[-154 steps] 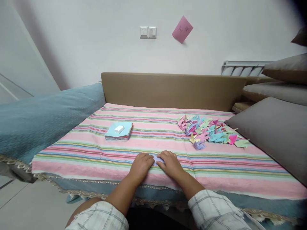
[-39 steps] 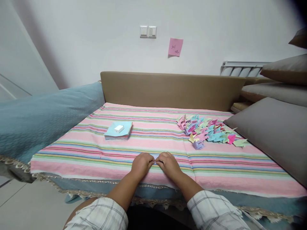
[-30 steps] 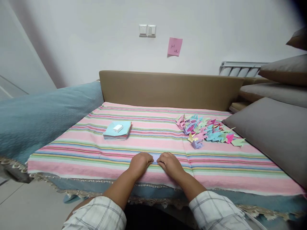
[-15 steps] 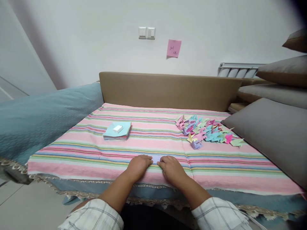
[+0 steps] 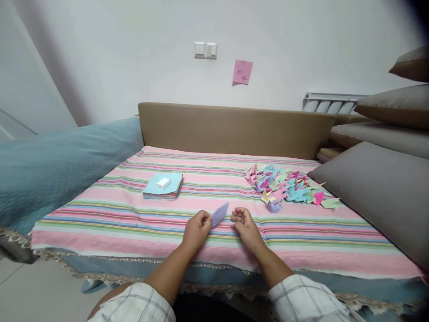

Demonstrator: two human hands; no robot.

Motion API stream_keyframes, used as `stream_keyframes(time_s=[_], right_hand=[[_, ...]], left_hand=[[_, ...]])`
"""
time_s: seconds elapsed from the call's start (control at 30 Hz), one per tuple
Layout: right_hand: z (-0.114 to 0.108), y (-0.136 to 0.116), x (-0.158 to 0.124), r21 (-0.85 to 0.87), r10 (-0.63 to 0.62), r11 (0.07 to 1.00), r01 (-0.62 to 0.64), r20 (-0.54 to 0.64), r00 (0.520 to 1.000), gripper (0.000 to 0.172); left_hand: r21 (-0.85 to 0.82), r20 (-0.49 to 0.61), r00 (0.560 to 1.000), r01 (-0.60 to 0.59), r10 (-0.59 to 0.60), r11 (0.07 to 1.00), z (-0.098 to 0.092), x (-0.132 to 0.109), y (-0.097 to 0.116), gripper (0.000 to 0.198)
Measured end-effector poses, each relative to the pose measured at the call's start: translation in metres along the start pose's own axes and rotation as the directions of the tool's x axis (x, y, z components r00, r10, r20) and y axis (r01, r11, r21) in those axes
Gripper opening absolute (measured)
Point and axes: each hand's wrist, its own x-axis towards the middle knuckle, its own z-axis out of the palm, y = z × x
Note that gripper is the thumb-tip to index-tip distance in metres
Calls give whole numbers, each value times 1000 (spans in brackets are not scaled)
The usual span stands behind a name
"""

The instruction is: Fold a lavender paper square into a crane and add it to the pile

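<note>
A folded piece of purple paper (image 5: 220, 214) is pinched in my left hand (image 5: 197, 228), its pointed end tilted up to the right. Just right of the paper, my right hand (image 5: 246, 227) holds nothing; its fingers are curled and apart, not touching the paper. Beyond my right hand lies a pile of folded paper cranes (image 5: 281, 184) in pink, blue, green, yellow and purple. To the far left of my hands sits a stack of square paper (image 5: 154, 187), light blue on top, with a small white block (image 5: 163, 183) resting on it.
A striped cloth (image 5: 110, 210) covers the seat under everything. Grey cushions (image 5: 372, 188) are piled at the right, and a blue-covered armrest (image 5: 83, 156) bounds the left. A brown backrest (image 5: 231, 129) stands behind, with a pink note (image 5: 242, 72) on the wall above.
My left hand has lifted the purple paper off the cloth and tilted it. My right hand has let go of it and moved slightly right.
</note>
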Motion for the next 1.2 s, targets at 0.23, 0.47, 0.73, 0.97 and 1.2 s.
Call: stream_keyframes(time_s=[0.23, 0.47, 0.73, 0.97, 1.2], right_hand=[[29, -8, -13, 349, 74, 924, -157, 239, 968, 28], [26, -7, -13, 253, 149, 947, -200, 204, 968, 30], [24, -9, -16, 300, 217, 911, -282, 232, 948, 39], [15, -9, -9, 30, -91, 996, 87, 169, 982, 19], [1, 3, -7, -475, -432, 642, 602, 424, 796, 20]], left_hand=[[-811, 204, 913, 360, -353, 462, 12, -13, 27, 25], [-811, 194, 930, 331, -313, 482, 12, -16, 22, 29], [-822, 324, 868, 456, -377, 342, 12, -17, 21, 39], [-559, 28, 997, 79, -76, 825, 4, -10, 6, 18], [121, 138, 908, -411, 395, 904, 7, -7, -21, 18]])
